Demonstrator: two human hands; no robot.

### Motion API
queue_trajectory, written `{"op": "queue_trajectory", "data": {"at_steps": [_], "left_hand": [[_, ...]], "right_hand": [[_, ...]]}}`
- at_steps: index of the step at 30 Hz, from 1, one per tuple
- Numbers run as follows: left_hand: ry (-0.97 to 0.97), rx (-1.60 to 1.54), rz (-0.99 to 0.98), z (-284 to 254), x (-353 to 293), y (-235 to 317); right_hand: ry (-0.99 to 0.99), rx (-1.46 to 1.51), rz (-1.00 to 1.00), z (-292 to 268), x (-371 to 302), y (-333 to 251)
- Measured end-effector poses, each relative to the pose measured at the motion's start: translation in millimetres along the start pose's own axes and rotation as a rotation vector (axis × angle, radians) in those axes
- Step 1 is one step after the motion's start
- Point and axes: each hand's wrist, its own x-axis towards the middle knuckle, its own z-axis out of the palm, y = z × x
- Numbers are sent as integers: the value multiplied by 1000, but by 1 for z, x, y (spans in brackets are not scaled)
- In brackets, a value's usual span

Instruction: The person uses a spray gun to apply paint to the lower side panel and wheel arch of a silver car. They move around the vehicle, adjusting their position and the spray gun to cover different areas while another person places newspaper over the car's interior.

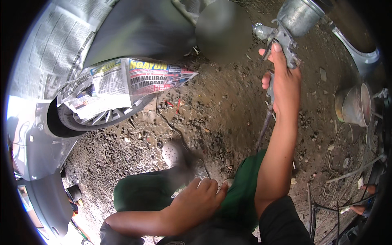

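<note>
My right hand (284, 83) is wrapped round the handle of a metal spray gun (281, 45) and holds it out ahead at the upper right. A silvery cup (300, 18) is fixed on the gun, and a hose (264, 126) runs down from its handle. Over my lap, my left hand (196, 202) is closed with its fingers curled; whatever it may hold is hidden. Ahead of me is a grey car body panel (141, 34), its surface partly blurred. Newspaper (110, 87) covers part of the car wheel (110, 118) beside it.
More newspaper (49, 49) masks the car at the far left, above a grey bumper (47, 204). A dirty bucket (355, 105) stands at the right, near sticks and cords (341, 175). A dark cable (175, 130) crosses the gravelly ground (228, 122) by my shoe (173, 153).
</note>
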Motion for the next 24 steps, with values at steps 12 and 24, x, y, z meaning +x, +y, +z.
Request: {"op": "queue_trajectory", "data": {"at_steps": [12, 24], "left_hand": [[-104, -122, -43, -8, 8, 2], [439, -1070, -664, 79, 117, -149]], "right_hand": [[-154, 165, 143, 46, 29, 110], [-208, 236, 288, 94, 20, 154]]}}
